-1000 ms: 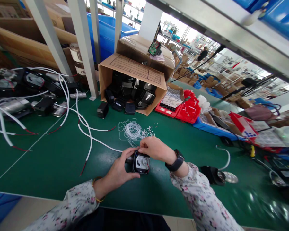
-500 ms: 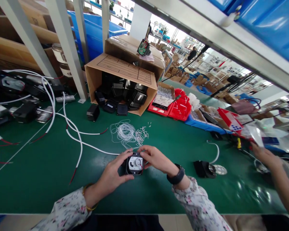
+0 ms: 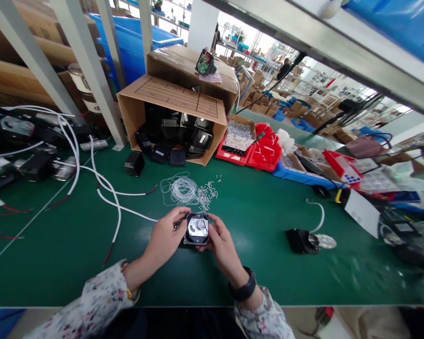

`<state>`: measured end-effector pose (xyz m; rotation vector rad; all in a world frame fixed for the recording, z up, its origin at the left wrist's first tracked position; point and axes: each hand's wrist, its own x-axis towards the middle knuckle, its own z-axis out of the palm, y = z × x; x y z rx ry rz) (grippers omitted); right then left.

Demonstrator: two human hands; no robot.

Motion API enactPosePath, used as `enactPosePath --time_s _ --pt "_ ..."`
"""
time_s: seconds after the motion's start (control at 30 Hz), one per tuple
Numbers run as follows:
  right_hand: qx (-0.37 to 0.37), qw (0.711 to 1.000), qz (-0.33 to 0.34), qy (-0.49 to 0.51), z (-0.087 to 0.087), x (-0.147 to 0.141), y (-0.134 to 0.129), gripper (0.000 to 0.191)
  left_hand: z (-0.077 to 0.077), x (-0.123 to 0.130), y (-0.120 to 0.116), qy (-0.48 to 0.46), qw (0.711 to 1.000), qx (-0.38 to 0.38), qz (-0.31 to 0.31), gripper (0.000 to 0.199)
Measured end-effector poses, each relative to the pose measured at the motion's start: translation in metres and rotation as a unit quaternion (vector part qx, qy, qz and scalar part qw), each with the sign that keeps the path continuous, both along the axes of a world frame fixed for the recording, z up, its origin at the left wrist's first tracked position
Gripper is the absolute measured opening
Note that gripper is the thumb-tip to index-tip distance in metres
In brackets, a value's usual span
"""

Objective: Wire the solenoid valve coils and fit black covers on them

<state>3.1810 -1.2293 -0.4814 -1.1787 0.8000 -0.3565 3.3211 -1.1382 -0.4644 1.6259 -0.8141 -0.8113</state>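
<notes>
Black unit gripped in both hands, front of bench

Black-framed unit [image 3: 197, 229], open face up, pale metal plate showing inside. Sits between both hands near the bench's [image 3: 265, 273] front edge; can't tell if it's lifted or resting. Left hand [image 3: 165, 235] pinching its left side, right hand [image 3: 223, 242] pinching its right side, thumb at the rim, some fingers hidden underneath. White cable [image 3: 136, 213] runs in from the left to the left hand. Just beyond the unit: coil of clear line [image 3: 183, 189], pile of small metal pieces [image 3: 207, 195] touching or right beside it. Cardboard box [image 3: 176, 96] of black parts behind. Second black unit [image 3: 301, 241] well apart, to the right.
</notes>
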Motion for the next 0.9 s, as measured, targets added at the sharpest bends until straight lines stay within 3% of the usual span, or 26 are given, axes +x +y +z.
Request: enactPosePath --time_s 0.27,0.6,0.67,0.73,0.8,0.9 --pt "0.06 0.996 0.039 -0.063 0.009 -0.014 0.002 0.063 0.004 -0.005 0.011 -0.085 0.992 0.073 -0.055 0.061" --pt "0.047 0.993 0.064 -0.084 0.004 -0.016 0.001 0.069 0.002 -0.012 0.011 -0.122 0.988 0.076 -0.061 0.07" --pt "0.037 0.992 0.1 -0.073 0.009 -0.02 -0.006 0.072 0.001 -0.013 0.01 -0.131 0.987 0.076 -0.058 0.071" --pt "-0.011 0.984 0.173 -0.033 0.017 -0.024 -0.023 0.072 0.0 -0.014 0.01 -0.139 0.986 0.076 -0.053 0.071" --pt "-0.12 0.968 0.22 0.033 0.027 -0.022 -0.046 0.062 -0.005 -0.013 0.012 -0.144 0.986 0.063 -0.054 0.072" --pt "-0.355 0.91 0.182 0.116 0.039 0.009 -0.081 0.038 -0.019 -0.011 0.016 -0.159 0.984 0.01 -0.075 0.075"
